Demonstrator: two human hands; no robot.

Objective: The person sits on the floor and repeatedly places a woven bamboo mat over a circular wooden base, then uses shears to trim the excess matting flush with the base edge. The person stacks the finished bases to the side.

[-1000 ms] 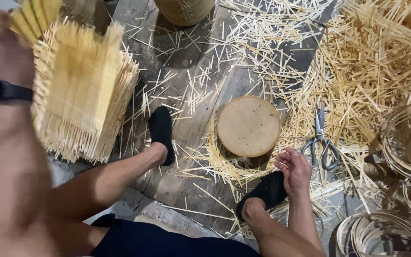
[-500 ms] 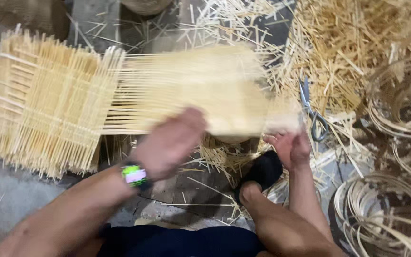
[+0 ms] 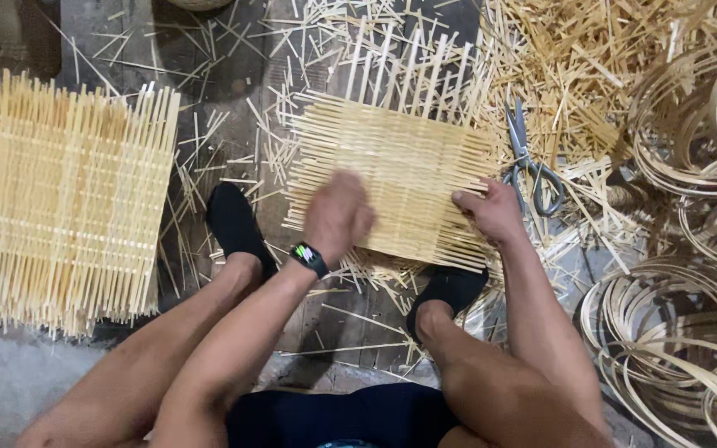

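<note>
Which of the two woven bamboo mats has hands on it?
The smaller woven mat in the middle, in front of the person's feet. The left hand and right hand both rest on it. The bigger stack of mats at the left lies untouched.

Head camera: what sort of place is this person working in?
Probably a bamboo-weaving workshop, working on the floor. A woven strip mat lies under both hands, a stack of finished mats sits to the left, coiled bamboo hoops and scissors to the right, offcuts everywhere.

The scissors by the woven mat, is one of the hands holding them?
No, the scissors lie on the floor among the strips, beside the right hand, which rests on the edge of the woven mat.
</note>
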